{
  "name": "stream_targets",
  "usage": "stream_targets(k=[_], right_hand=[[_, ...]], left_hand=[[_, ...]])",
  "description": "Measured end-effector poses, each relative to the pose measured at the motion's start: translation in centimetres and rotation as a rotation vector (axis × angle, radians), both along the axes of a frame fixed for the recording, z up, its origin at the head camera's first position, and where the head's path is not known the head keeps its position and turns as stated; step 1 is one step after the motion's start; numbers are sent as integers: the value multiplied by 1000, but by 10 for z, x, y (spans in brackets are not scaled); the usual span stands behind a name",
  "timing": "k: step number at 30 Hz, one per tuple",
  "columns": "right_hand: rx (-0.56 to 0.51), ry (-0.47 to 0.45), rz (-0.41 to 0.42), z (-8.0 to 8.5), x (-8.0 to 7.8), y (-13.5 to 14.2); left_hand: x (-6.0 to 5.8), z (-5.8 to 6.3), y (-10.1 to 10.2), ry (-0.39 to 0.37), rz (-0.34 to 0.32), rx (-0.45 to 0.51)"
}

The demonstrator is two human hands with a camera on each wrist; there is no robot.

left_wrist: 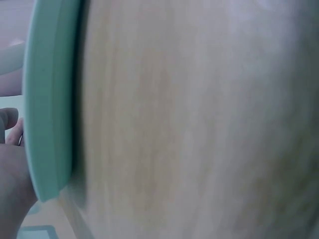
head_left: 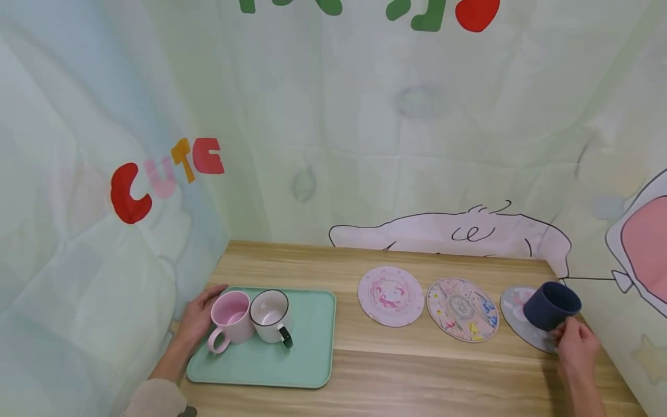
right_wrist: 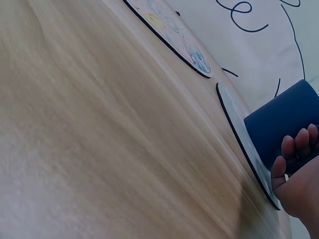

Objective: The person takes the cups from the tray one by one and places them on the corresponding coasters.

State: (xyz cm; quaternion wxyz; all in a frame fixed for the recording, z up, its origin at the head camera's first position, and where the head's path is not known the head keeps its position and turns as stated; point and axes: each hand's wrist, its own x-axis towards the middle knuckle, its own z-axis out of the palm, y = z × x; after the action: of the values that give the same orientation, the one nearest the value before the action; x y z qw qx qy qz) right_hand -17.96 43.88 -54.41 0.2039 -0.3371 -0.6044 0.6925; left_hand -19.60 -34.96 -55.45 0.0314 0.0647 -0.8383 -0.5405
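Note:
At the far right in the head view, my right hand (head_left: pixel 579 346) grips the handle of a navy blue mug (head_left: pixel 552 305). The mug is upright on a round grey coaster (head_left: pixel 513 315), its base over the coaster's right part. In the right wrist view, fingers curl at the handle beside the blue mug (right_wrist: pixel 281 122). My left hand (head_left: pixel 197 315) is at the left edge of a mint green tray (head_left: pixel 307 370), partly hidden behind a pink mug (head_left: pixel 239 330). A white mug (head_left: pixel 268 324) with a black rim and handle stands beside the pink one on the tray.
Two more round coasters lie on the wooden table (head_left: pixel 396 376): a pink one (head_left: pixel 391 296) and a floral one (head_left: pixel 462 310), in a row left of the grey coaster. Printed cloth walls (head_left: pixel 365 145) enclose the table's back and sides.

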Motion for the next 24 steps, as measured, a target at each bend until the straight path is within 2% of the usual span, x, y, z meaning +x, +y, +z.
stream_targets(k=[4, 9, 17, 24], right_hand=[[5, 57, -16, -4, 3, -1], [52, 83, -21, -6, 7, 0], [419, -90, -56, 4, 13, -5], [469, -109, -96, 26, 10, -15]], left_hand=[[1, 1, 0, 1, 2, -7], [1, 1, 0, 8, 7, -22], [1, 2, 1, 30, 9, -17], [1, 3, 3, 32, 8, -20]])
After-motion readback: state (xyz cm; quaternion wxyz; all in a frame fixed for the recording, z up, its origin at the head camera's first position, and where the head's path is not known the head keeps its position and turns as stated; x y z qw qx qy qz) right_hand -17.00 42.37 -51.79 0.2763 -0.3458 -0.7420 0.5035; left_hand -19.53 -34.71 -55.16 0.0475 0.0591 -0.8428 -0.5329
